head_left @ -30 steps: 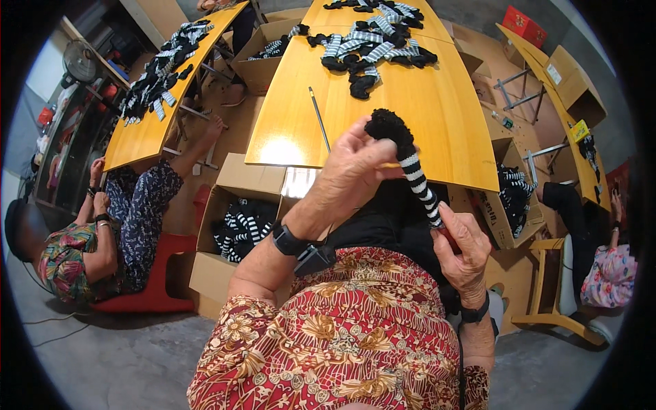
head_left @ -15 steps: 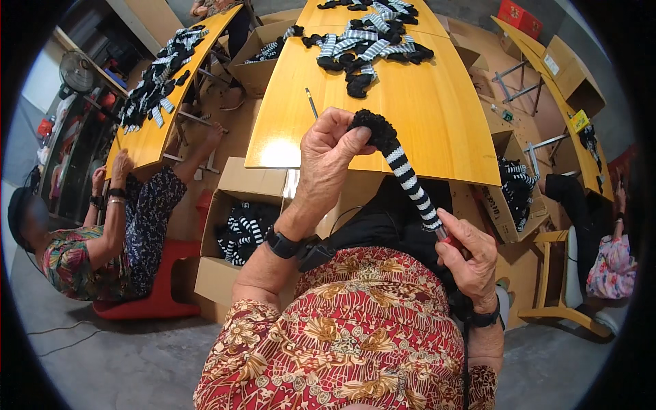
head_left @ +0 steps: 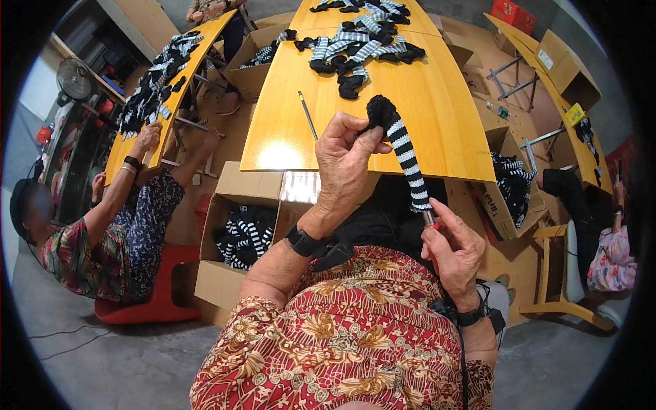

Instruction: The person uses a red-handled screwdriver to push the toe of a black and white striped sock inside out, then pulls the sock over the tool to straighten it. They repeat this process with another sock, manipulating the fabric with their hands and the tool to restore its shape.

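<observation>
Pinched between thumb and fingers, my left hand [head_left: 347,158] holds the bunched black end of a knitted tube [head_left: 408,162] with black and white stripes. The tube slants down to the right over the near edge of the table. At its lower end my right hand [head_left: 456,247] is closed on a slim tool [head_left: 429,218] with a metal shaft and what looks like a red handle. The shaft's tip is hidden inside the tube. A pencil-like stick [head_left: 307,115] lies on the table left of my left hand.
The yellow table [head_left: 273,140] carries a pile of striped knitted pieces [head_left: 362,48] farther back. Open cartons of similar pieces stand at the left [head_left: 229,273] and right [head_left: 493,205]. A co-worker [head_left: 89,246] sits at a left table on a red chair [head_left: 154,301].
My right hand has moved up and left with the tool, and my left hand slightly right. The tube hangs steeper, its black end pointing up. The left co-worker's hand has reached farther onto their table.
</observation>
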A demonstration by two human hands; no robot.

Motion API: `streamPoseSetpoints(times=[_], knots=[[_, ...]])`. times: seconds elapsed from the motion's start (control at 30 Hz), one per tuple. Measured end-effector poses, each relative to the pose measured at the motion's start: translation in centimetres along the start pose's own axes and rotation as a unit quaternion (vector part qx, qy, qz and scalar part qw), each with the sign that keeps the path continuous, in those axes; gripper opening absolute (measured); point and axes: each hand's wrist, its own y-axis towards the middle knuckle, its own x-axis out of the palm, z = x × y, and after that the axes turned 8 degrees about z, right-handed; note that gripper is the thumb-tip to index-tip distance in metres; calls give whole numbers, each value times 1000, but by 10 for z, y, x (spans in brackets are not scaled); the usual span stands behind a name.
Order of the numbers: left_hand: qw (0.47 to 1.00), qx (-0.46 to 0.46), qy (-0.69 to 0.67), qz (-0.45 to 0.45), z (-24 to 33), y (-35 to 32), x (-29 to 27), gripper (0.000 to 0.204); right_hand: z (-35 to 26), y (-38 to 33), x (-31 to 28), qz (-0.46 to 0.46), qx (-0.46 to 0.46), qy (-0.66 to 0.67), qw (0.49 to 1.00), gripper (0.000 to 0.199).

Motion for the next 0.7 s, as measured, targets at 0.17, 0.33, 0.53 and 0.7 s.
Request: streamPoseSetpoints(times=[0.17, 0.33, 0.53, 0.7], knots=[[999, -44, -24, -10, 5, 2, -12, 16, 5, 14, -14, -48, -139, -133, 980, 44], [996, -62, -17, -59, 13, 9, -18, 20, 0, 18, -13, -55, -172, -150, 972, 43], [995, -35, 57, -77, 3, -4, -6, 13, -3, 12, 5, -9, -110, -123, 986, 41], [994, -67, 39, -71, 5, -6, -6, 13, 1, 15, -1, 8, -115, -119, 986, 40]])
